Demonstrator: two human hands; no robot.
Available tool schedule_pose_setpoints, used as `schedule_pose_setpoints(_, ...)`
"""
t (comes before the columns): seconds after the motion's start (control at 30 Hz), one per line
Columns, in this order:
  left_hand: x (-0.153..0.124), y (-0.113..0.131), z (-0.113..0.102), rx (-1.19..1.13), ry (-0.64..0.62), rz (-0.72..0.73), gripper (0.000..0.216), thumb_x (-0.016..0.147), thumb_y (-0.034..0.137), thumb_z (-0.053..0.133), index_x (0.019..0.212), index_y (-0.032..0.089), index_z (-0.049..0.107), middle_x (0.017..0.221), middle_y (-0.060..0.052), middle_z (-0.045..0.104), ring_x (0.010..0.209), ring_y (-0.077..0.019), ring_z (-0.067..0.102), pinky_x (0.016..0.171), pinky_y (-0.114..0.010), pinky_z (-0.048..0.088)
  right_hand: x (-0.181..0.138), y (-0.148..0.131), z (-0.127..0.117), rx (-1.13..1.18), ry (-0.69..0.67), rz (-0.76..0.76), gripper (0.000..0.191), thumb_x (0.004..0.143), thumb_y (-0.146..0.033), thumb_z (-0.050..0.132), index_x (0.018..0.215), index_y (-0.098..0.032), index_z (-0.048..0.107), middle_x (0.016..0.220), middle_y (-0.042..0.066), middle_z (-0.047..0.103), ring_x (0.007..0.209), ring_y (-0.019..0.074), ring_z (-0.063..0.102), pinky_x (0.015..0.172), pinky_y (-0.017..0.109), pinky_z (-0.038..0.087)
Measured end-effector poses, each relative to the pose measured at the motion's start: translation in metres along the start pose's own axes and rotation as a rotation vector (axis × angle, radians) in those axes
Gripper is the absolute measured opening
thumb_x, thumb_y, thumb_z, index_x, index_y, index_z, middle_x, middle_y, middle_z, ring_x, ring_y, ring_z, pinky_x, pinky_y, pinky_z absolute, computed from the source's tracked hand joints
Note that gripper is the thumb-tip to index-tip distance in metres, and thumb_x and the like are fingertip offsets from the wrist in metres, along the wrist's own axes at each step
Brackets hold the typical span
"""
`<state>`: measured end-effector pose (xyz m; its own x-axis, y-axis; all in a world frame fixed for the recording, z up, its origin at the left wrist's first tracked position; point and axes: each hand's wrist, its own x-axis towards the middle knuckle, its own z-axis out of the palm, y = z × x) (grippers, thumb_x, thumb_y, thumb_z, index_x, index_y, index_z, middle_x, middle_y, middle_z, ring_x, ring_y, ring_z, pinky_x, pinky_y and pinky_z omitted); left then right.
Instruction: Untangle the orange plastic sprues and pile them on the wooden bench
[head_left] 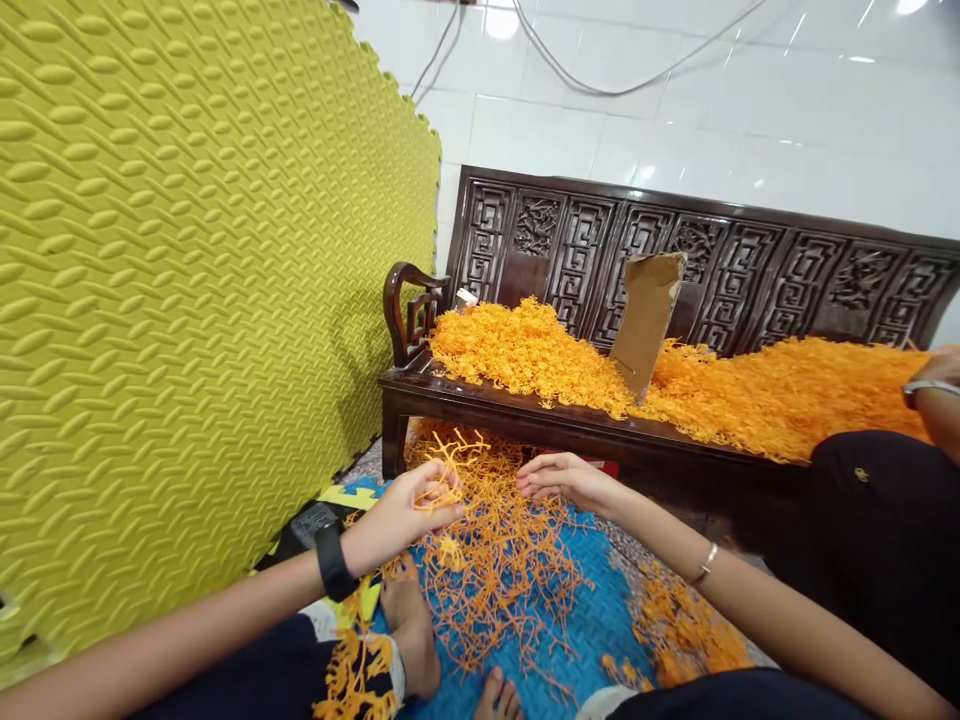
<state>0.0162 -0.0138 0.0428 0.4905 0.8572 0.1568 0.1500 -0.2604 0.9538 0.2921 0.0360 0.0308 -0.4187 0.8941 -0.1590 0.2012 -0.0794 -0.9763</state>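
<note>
My left hand (426,500), with a black band on its wrist, is closed around a thin, branching orange plastic stem (459,452). Its twigs stick up past the fingertips. To the right, my right hand (564,478) is held out with fingers stretched and nothing visible in them. Both hands hover over a loose heap of similar orange stems (517,560) on the blue foam mat (600,560). A small yellow-orange clump (450,552) lies below my left hand. More orange pieces (356,670) rest on my left leg.
A dark carved wooden bench (487,405) carries piles of small orange pieces (517,345), split by an upright cardboard piece (646,320). Yellow foam matting (225,250) stands at left. Another person's dark-clothed knee (877,500) is at right. Orange bits (682,625) lie on the floor.
</note>
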Motion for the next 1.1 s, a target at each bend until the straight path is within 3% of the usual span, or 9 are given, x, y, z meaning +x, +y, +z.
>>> schedule_pose_setpoints(0.13, 0.001, 0.001, 0.005, 0.014, -0.019, 0.014, 0.027, 0.071, 0.032, 0.062, 0.087, 0.016, 0.046, 0.079, 0.001, 0.052, 0.074, -0.0133, 0.05, 0.066, -0.025, 0.038, -0.024, -0.042, 0.048, -0.318, -0.12, -0.242, 0.033, 0.078, -0.044, 0.057, 0.086, -0.012, 0.064, 0.081, 0.007, 0.067, 0.073, 0.0147, 0.062, 0.069, 0.028, 0.047)
schedule_pose_setpoints(0.3, 0.002, 0.005, 0.015, 0.003, -0.048, 0.048, 0.033, 0.068, 0.035, 0.065, 0.088, 0.017, 0.045, 0.066, 0.005, 0.047, 0.062, -0.0112, 0.047, 0.058, -0.023, 0.036, -0.039, -0.056, 0.089, -0.758, 0.022, -0.511, 0.041, 0.067, -0.046, 0.068, 0.093, -0.015, 0.062, 0.084, 0.004, 0.064, 0.074, 0.0147, 0.056, 0.067, 0.026, 0.042)
schedule_pose_setpoints(0.4, 0.001, 0.006, 0.018, -0.034, -0.058, 0.065, 0.042, 0.067, 0.038, 0.066, 0.094, 0.017, 0.042, 0.063, 0.007, 0.044, 0.057, -0.0097, 0.043, 0.054, -0.022, 0.033, -0.039, -0.053, 0.093, -0.807, 0.032, -0.567, 0.031, 0.076, -0.044, 0.061, 0.083, -0.014, 0.061, 0.072, 0.002, 0.06, 0.065, 0.0121, 0.052, 0.061, 0.023, 0.039)
schedule_pose_setpoints(0.57, -0.003, 0.014, 0.014, -0.033, -0.139, -0.005, 0.036, 0.075, 0.041, 0.059, 0.095, 0.017, 0.04, 0.057, 0.009, 0.041, 0.05, -0.0072, 0.037, 0.051, -0.021, 0.031, -0.04, -0.05, 0.082, -0.6, 0.026, -0.425, 0.026, 0.077, -0.036, 0.06, 0.065, -0.014, 0.056, 0.058, -0.002, 0.052, 0.054, 0.0085, 0.046, 0.054, 0.021, 0.035)
schedule_pose_setpoints(0.7, -0.007, 0.022, 0.013, -0.108, -0.186, -0.042, 0.032, 0.076, 0.037, 0.057, 0.095, 0.017, 0.04, 0.056, 0.009, 0.042, 0.049, -0.0063, 0.037, 0.049, -0.019, 0.031, -0.04, -0.044, 0.086, -0.207, -0.049, -0.207, 0.024, 0.074, -0.035, 0.06, 0.063, -0.013, 0.055, 0.059, 0.0, 0.058, 0.049, 0.0094, 0.052, 0.051, 0.023, 0.038)
schedule_pose_setpoints(0.8, -0.006, 0.022, 0.011, -0.132, -0.117, -0.029, 0.03, 0.076, 0.035, 0.056, 0.095, 0.018, 0.04, 0.053, 0.01, 0.04, 0.045, -0.0054, 0.034, 0.045, -0.018, 0.027, -0.034, -0.044, 0.074, 0.036, 0.14, -0.204, 0.019, 0.072, -0.028, 0.058, 0.06, -0.013, 0.056, 0.056, 0.0, 0.058, 0.044, 0.0072, 0.048, 0.047, 0.022, 0.036)
schedule_pose_setpoints(0.93, -0.004, 0.011, -0.002, -0.095, 0.081, -0.028, 0.032, 0.073, 0.034, 0.059, 0.094, 0.018, 0.04, 0.049, 0.011, 0.039, 0.043, -0.0048, 0.031, 0.042, -0.016, 0.023, -0.028, -0.044, 0.023, 0.197, 0.466, -0.231, 0.016, 0.07, -0.028, 0.054, 0.061, -0.015, 0.053, 0.056, -0.003, 0.054, 0.046, 0.0033, 0.046, 0.047, 0.016, 0.038)
schedule_pose_setpoints(1.0, -0.003, 0.005, -0.008, -0.1, 0.167, -0.059, 0.032, 0.072, 0.034, 0.059, 0.092, 0.018, 0.041, 0.048, 0.011, 0.039, 0.042, -0.0046, 0.03, 0.041, -0.016, 0.02, -0.027, -0.029, 0.006, 0.158, 0.398, -0.129, 0.015, 0.069, -0.027, 0.057, 0.062, -0.014, 0.053, 0.06, -0.002, 0.058, 0.051, 0.004, 0.052, 0.05, 0.015, 0.041)
schedule_pose_setpoints(1.1, -0.003, 0.002, -0.011, -0.126, 0.173, -0.094, 0.034, 0.07, 0.036, 0.06, 0.091, 0.017, 0.041, 0.047, 0.011, 0.039, 0.041, -0.0043, 0.03, 0.04, -0.016, 0.018, -0.025, 0.011, 0.011, 0.039, 0.144, 0.092, 0.016, 0.056, -0.016, 0.068, 0.055, -0.012, 0.053, 0.059, 0.003, 0.062, 0.053, 0.0111, 0.06, 0.049, 0.02, 0.046)
